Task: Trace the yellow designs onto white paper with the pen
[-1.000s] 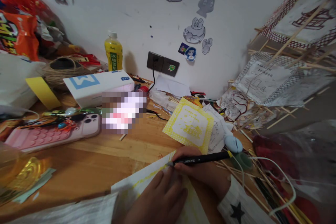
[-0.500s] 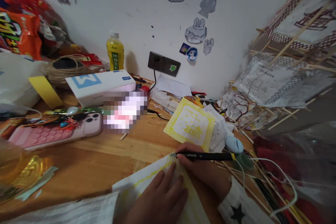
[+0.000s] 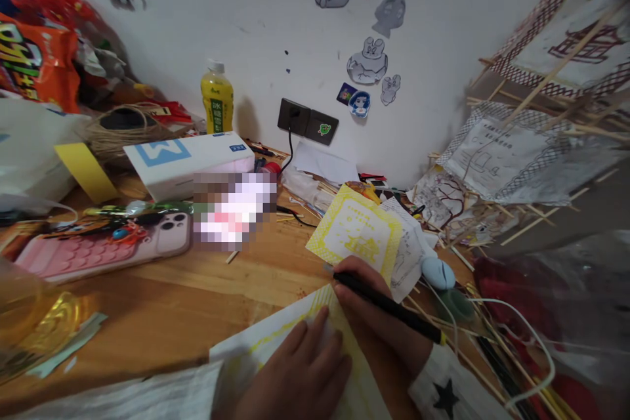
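Observation:
My right hand [image 3: 367, 295] is closed round a black marker [image 3: 388, 307] with a yellow ring at its back end. Its tip is raised off the paper, just beyond the top corner of the sheet. Under my left hand [image 3: 305, 367] lies a white sheet of paper [image 3: 236, 351] bearing yellow lines along its edges. The left fingers are stretched out flat on it. Past the right hand is a finished-looking yellow drawing [image 3: 339, 239] with a patterned border and a building, overlapping a sheet with a black line drawing [image 3: 407, 259].
At left lie a pink phone case [image 3: 167, 236], a white box [image 3: 197, 157] and a yellow bottle [image 3: 217, 98]. A pale blue mouse-like object [image 3: 439, 273], a white cable [image 3: 548, 354] and thin sticks crowd the right. Stick frames with paper [image 3: 512, 151] stand by the wall.
My right hand has lifted the marker off the sheet and tilted it, its back end swinging down toward me. More yellow strokes show at the paper's top corner. My left hand stays put.

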Motion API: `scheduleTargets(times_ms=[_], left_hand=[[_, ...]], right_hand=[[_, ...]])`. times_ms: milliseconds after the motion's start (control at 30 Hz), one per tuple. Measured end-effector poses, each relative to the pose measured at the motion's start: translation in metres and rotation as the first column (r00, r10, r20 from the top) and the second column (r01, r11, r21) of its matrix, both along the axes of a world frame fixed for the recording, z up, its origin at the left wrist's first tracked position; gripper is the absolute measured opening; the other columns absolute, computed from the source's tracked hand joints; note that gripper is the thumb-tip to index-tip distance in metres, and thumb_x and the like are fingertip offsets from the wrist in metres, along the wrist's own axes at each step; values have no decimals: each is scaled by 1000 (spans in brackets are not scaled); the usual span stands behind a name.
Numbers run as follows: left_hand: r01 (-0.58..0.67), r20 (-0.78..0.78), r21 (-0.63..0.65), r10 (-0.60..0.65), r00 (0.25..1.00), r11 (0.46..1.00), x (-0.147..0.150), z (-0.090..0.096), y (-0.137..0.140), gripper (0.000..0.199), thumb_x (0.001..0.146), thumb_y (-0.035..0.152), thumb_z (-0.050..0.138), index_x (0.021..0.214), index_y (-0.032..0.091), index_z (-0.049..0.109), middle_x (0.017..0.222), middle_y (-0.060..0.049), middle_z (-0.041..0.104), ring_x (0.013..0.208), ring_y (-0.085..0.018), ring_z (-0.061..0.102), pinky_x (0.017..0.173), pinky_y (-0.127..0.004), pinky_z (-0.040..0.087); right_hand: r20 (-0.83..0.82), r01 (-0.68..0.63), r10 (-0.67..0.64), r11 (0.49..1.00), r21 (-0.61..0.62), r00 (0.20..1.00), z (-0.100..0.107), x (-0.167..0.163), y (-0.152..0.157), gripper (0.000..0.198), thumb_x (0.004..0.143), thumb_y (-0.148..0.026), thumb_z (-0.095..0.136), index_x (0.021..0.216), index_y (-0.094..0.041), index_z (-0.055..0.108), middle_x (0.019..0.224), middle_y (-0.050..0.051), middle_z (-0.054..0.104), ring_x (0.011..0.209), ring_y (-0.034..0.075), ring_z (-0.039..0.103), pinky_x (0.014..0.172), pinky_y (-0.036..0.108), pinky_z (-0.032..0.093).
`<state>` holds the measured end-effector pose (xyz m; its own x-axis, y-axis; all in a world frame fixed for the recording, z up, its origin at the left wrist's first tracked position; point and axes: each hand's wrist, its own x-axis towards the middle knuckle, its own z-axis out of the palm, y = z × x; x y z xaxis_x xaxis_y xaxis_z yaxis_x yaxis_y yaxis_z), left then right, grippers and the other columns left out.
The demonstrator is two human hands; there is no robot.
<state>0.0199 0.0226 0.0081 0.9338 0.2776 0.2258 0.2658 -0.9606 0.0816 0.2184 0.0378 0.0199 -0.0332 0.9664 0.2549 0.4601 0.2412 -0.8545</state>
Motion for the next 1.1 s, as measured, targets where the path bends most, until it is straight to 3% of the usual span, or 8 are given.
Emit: scheduleTargets(times_ms=[133,333,467,633,733,833,967,1100], left_hand=[[4,-8,16,-4,1000,1000,0,2,-1,34,98,23,41,122,16,64,127,-11,63,122,-32,54,95,-41,41],[2,5,-25,-1,1000,1000,-1,-3,0,33,95,20,49,125,16,62,130,-12,61,127,-33,51,100,-42,41],[24,-41,-133,-30,999,991,-4,0,5,41,92,17,52,132,19,58,138,-11,55,132,-34,45,105,-47,40],[-15,-138,-239,-19,990,971,-6,25,10,58,79,9,57,135,22,54,151,-14,37,139,-36,33,108,-55,37],[-129,-174,-248,86,981,960,-5,33,10,60,75,11,61,134,19,56,150,-19,38,138,-39,35,106,-55,40],[-201,-173,-219,164,971,955,-6,26,13,59,80,21,63,138,17,51,145,-21,45,134,-42,40,102,-59,42],[-131,-102,-166,116,988,977,-11,16,27,55,91,33,58,142,17,45,148,-20,40,139,-39,32,107,-61,35],[-9,-119,-158,-10,993,987,-16,23,48,52,94,36,57,141,18,46,148,-18,42,140,-34,33,110,-56,33]], right_hand=[[-36,51,-50,998,22,998,-2,1,2,11,79,-29,63,88,-23,67,84,2,68,81,18,63,77,30,50],[-198,118,-130,990,-74,972,-14,5,8,23,85,-43,57,78,-21,62,59,-3,54,53,13,51,54,26,45],[-169,157,-157,988,-18,973,-13,7,10,17,83,-37,61,90,-22,64,71,-1,60,64,15,56,63,28,49],[-94,169,-161,982,81,982,-8,9,11,19,80,-28,62,98,-24,64,94,3,66,88,19,61,83,32,49],[-116,181,-169,979,99,979,-9,10,13,20,79,-26,61,99,-23,64,94,3,66,87,19,61,82,33,49],[-163,195,-181,978,78,970,-12,10,16,18,79,-27,60,97,-22,64,87,2,65,76,17,60,76,32,49],[-293,191,-173,981,30,940,-15,8,19,17,81,-36,58,84,-20,60,65,-1,58,56,13,53,58,27,45],[-318,158,-153,987,-10,935,-14,8,18,26,81,-41,56,68,-19,55,55,-2,53,49,11,48,50,24,39]])
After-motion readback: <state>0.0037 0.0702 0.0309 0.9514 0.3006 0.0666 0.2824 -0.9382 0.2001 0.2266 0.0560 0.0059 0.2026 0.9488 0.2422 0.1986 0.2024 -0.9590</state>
